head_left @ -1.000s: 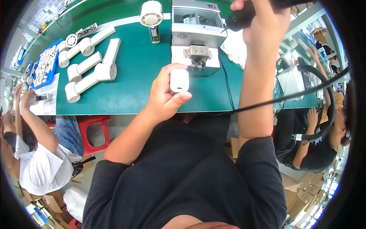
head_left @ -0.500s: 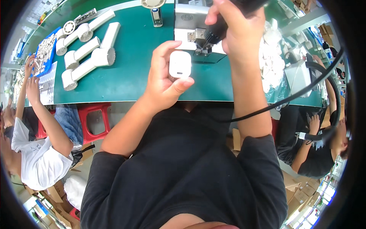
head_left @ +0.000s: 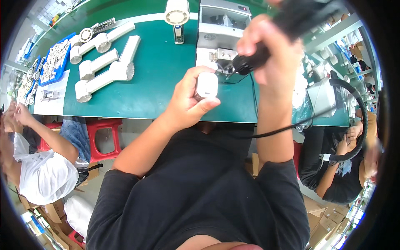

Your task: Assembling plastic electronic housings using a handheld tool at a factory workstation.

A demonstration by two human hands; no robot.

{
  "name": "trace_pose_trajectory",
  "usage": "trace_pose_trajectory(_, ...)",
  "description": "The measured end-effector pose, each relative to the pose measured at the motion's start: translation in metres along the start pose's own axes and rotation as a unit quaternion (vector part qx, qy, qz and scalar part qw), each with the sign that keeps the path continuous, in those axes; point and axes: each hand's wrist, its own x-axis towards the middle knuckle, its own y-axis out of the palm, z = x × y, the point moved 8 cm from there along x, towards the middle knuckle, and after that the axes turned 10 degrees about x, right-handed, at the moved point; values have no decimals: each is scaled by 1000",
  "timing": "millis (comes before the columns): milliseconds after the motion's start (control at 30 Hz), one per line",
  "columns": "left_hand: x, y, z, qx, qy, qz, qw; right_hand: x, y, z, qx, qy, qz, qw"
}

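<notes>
My left hand (head_left: 183, 102) is closed around a white rounded plastic piece (head_left: 207, 85), its end face with a small slot turned upward. My right hand (head_left: 275, 54), smeared by motion, grips a black electric screwdriver (head_left: 255, 59) held at a slant. Its thin bit points down and left, beside the metal bracket (head_left: 224, 55) on the front of a grey screw feeder (head_left: 223, 37). The bit lies close to the white piece but apart from it. Whether a screw sits on the bit is too small to tell.
A cream fan-like unit (head_left: 176, 16) stands at the back. Several long white tubular parts (head_left: 102, 83) lie left on the green table (head_left: 158, 79), beyond them a blue tray (head_left: 66, 58) of small parts. A black cord (head_left: 283, 130) crosses my right forearm. People sit on both sides.
The screwdriver has drawn back toward me from the feeder's bracket, its bit now showing. My left hand still holds the white piece. The whole view has shifted slightly.
</notes>
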Motion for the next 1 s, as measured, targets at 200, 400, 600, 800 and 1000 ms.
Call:
trace_pose_trajectory(200,1,6,2,29,-19,24,999,4,53,47,90,-78,-12,993)
trace_pose_trajectory(400,1,3,-1,54,-26,-1,998,0,61,32,101,-71,-47,991)
trace_pose_trajectory(600,3,3,-2,90,2,-3,996,4,29,1,192,-66,34,978)
trace_pose_trajectory(800,0,-7,-3,80,11,-25,996,5,57,9,90,-27,80,992)
trace_pose_trajectory(1000,14,-50,-53,195,92,33,976,3,31,48,211,-21,126,969)
